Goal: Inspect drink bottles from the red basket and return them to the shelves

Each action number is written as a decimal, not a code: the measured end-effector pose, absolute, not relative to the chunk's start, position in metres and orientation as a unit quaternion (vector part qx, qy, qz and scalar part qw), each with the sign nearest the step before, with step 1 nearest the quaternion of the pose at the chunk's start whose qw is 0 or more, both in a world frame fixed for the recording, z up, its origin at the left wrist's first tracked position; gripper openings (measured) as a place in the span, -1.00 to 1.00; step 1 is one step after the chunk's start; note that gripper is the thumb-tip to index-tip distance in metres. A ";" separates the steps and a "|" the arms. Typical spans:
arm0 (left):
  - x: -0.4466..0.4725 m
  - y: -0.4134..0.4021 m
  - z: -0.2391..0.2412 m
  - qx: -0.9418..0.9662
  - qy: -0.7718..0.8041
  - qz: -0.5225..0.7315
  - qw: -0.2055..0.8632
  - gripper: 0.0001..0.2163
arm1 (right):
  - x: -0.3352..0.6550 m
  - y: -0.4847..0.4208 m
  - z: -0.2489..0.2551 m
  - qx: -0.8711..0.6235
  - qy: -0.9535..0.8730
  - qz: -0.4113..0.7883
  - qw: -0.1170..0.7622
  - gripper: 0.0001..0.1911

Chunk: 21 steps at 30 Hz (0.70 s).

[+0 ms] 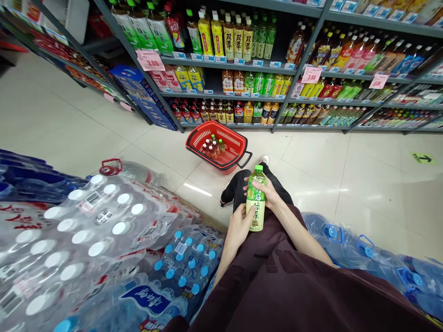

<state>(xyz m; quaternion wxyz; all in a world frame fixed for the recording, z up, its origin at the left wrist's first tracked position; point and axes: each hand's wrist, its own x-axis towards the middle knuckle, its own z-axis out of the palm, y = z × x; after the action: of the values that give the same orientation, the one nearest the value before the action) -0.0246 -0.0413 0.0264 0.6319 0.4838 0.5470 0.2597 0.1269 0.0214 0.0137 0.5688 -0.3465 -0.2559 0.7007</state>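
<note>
Dark maroon clothing [277, 290] is seen closest in the head view, spread across the bottom centre of the frame. Above it, at frame centre, a green-capped bottle [258, 200] with a green and pale-yellow label is held upright, cap towards the shelves. Its upper part is gripped by the right hand [272, 193], thumb laid across the front, fingers curled behind. Its lower left side is clasped by the left hand [238, 226], thumb at the front; both hands are closed around it.

Just beyond, a red basket [233, 138] is set on the floor. Progress, as judged: a small group of bottles [213, 150], white- and green-capped, is already collected in it. The held bottle is outside the basket, not yet set down anywhere. Whether more are wanted cannot be told. Stocked shelves [213, 79] are noted along the top; wrapped water packs [110, 216] are stacked lower left.
</note>
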 end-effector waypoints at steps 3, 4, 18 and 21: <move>-0.024 -0.041 0.025 0.480 0.545 0.260 0.637 -0.57 | 0.127 0.022 0.013 -0.351 -0.257 0.698 0.568 -0.45; -0.024 -0.041 0.025 0.479 0.544 0.262 0.637 -0.57 | 0.127 0.022 0.013 -0.352 -0.256 0.698 0.569 -0.45; -0.025 -0.042 0.024 0.512 0.574 0.243 0.591 -0.59 | 0.124 0.022 0.009 -0.383 -0.214 0.680 0.587 -0.44; -0.026 -0.041 0.025 0.515 0.573 0.245 0.588 -0.60 | 0.123 0.024 0.006 -0.384 -0.213 0.675 0.593 -0.42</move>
<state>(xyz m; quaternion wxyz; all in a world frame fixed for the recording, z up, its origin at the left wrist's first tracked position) -0.0257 -0.0414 0.0247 0.5879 0.5155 0.5731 0.2454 0.1234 0.0238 0.0060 0.5929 -0.3836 -0.2135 0.6751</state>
